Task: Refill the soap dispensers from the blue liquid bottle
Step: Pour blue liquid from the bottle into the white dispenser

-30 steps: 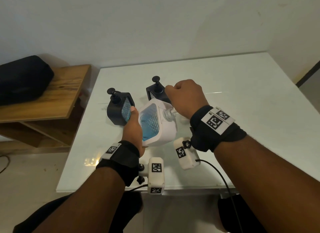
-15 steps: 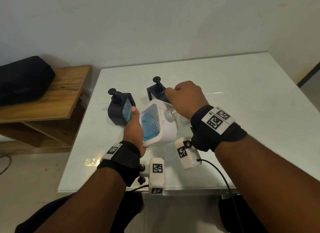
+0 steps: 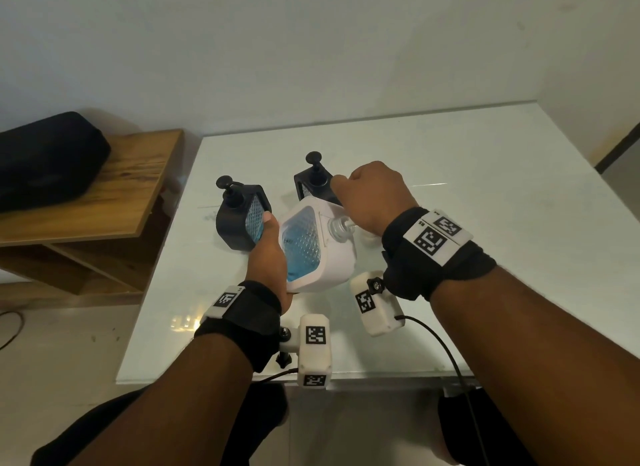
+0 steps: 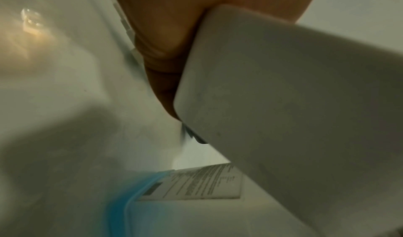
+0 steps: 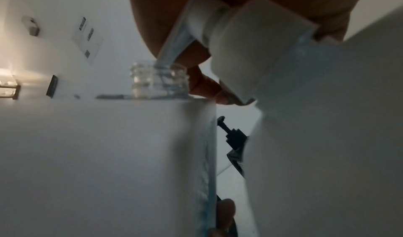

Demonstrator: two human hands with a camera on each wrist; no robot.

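Note:
A white dispenser (image 3: 337, 257) with a blue liquid window (image 3: 301, 247) stands tilted on the glass table (image 3: 485, 205). My left hand (image 3: 266, 254) grips its left side, the palm (image 4: 165, 33) pressed against the white body (image 4: 294, 102). My right hand (image 3: 374, 195) is a fist just above the clear threaded neck (image 3: 338, 227). In the right wrist view it holds the white pump head (image 5: 250, 51), whose tube (image 5: 174, 38) runs down into the neck (image 5: 159, 80). Two black dispensers (image 3: 235, 223) (image 3: 313, 185) with pumps on stand behind.
A wooden shelf (image 3: 104, 195) with a black bag (image 3: 45, 160) on it stands left of the table. The table's front edge is close below my wrists. The wall runs along the far side.
Both hands and the white dispenser stay where they were; only the view shifts slightly.

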